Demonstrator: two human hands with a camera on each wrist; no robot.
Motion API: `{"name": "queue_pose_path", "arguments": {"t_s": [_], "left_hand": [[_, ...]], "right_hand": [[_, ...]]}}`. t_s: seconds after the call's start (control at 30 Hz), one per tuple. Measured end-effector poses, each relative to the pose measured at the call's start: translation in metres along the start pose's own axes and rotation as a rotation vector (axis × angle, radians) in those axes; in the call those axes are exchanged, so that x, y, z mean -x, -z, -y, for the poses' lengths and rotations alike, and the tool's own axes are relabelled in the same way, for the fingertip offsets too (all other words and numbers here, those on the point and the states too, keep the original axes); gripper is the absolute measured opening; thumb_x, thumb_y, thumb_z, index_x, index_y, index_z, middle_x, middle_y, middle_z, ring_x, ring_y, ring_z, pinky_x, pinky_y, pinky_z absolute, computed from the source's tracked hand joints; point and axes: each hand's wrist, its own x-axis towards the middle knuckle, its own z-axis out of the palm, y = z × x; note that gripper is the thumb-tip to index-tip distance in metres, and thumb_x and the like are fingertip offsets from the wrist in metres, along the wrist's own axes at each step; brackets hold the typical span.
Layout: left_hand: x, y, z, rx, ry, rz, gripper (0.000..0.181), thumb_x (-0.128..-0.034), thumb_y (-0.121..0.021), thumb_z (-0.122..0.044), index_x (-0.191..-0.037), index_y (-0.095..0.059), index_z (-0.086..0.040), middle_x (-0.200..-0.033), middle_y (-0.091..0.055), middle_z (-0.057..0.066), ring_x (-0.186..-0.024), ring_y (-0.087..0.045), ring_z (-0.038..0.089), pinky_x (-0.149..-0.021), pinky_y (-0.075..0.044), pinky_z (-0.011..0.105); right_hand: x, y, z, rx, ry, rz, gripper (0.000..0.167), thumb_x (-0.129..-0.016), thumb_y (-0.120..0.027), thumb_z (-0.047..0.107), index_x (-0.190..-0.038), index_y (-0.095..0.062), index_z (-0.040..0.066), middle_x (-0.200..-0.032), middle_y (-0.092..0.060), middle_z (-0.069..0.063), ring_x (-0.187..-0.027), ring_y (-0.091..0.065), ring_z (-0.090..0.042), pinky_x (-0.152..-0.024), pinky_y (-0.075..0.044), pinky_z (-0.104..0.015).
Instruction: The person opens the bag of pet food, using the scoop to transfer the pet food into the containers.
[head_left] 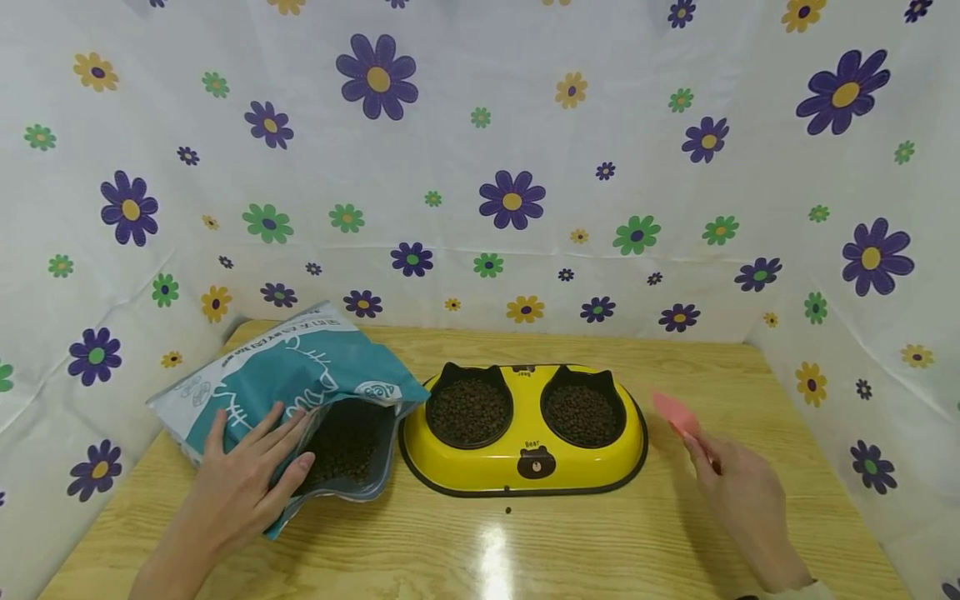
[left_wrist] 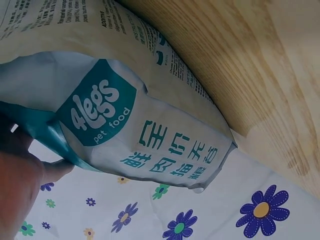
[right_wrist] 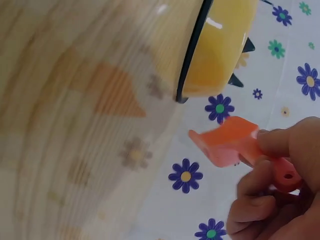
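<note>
A teal and white pet food bag [head_left: 270, 375] lies on its side at the left, its mouth toward the front right. Brown kibble [head_left: 341, 450] shows inside. My left hand [head_left: 243, 475] rests on the bag near the mouth, fingers spread and fairly straight, thumb by the opening's edge. At the right, my right hand [head_left: 746, 496] grips the handle of a pink scoop [head_left: 675, 414], held right of the yellow double bowl [head_left: 480, 464]. In the right wrist view the scoop [right_wrist: 225, 142] appears above the table, with no kibble visible in it.
Both black cat-eared bowls, the left bowl [head_left: 450, 377] and the right bowl [head_left: 558, 381], hold kibble. One loose piece of kibble [head_left: 508, 510] lies in front of the stand. A flower-print cloth [head_left: 450, 150] rises behind and beside the wooden table [head_left: 585, 550].
</note>
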Motion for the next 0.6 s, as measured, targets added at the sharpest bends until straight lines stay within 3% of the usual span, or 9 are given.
{"name": "queue_pose_path", "arguments": {"t_s": [0.13, 0.33, 0.4, 0.5, 0.6], "left_hand": [[0.003, 0.004, -0.003, -0.001, 0.003, 0.0, 0.053, -0.1018, -0.06, -0.038, -0.148, -0.056, -0.012, -0.146, -0.059, 0.02, -0.134, -0.057, 0.043, -0.121, -0.008, 0.074], [0.012, 0.011, -0.009, 0.049, 0.039, 0.038, 0.061, -0.099, -0.065, -0.038, -0.15, -0.052, -0.008, -0.144, -0.06, 0.023, -0.132, -0.056, 0.049, -0.126, -0.008, 0.067], [0.015, 0.013, -0.011, 0.047, 0.047, 0.055, 0.068, -0.0964, -0.068, -0.042, -0.152, -0.05, -0.007, -0.144, -0.06, 0.024, -0.132, -0.056, 0.049, -0.128, -0.01, 0.061], [0.021, 0.016, -0.014, 0.027, 0.051, 0.069, 0.081, -0.0897, -0.074, -0.05, -0.152, -0.048, -0.007, -0.144, -0.06, 0.023, -0.132, -0.056, 0.049, -0.13, -0.011, 0.053], [0.028, 0.015, -0.016, 0.004, 0.032, 0.029, 0.092, -0.0794, -0.082, -0.056, -0.149, -0.052, -0.005, -0.139, -0.064, 0.021, -0.13, -0.059, 0.047, -0.132, -0.009, 0.041]], "right_hand": [[0.002, 0.006, -0.006, 0.055, -0.101, 0.166, 0.022, -0.094, -0.074, 0.021, -0.1, -0.081, 0.001, -0.053, -0.036, 0.001, -0.048, -0.031, -0.011, -0.045, -0.023, -0.024], [-0.002, 0.013, -0.008, 0.092, -0.214, 0.432, 0.037, -0.098, -0.066, 0.028, -0.126, -0.072, 0.005, -0.062, -0.047, -0.003, -0.054, -0.04, -0.018, -0.045, -0.03, -0.03], [-0.004, 0.014, -0.007, 0.087, -0.242, 0.496, 0.037, -0.1, -0.063, 0.03, -0.128, -0.072, 0.007, -0.063, -0.048, -0.004, -0.054, -0.041, -0.018, -0.045, -0.032, -0.031], [-0.007, 0.014, -0.005, 0.08, -0.264, 0.541, 0.03, -0.1, -0.062, 0.031, -0.104, -0.078, 0.005, -0.061, -0.048, -0.004, -0.053, -0.042, -0.018, -0.045, -0.032, -0.031], [-0.008, 0.014, -0.005, 0.085, -0.269, 0.563, 0.024, -0.099, -0.061, 0.031, -0.09, -0.073, 0.012, -0.061, -0.05, -0.007, -0.054, -0.045, -0.02, -0.045, -0.033, -0.034]]}}
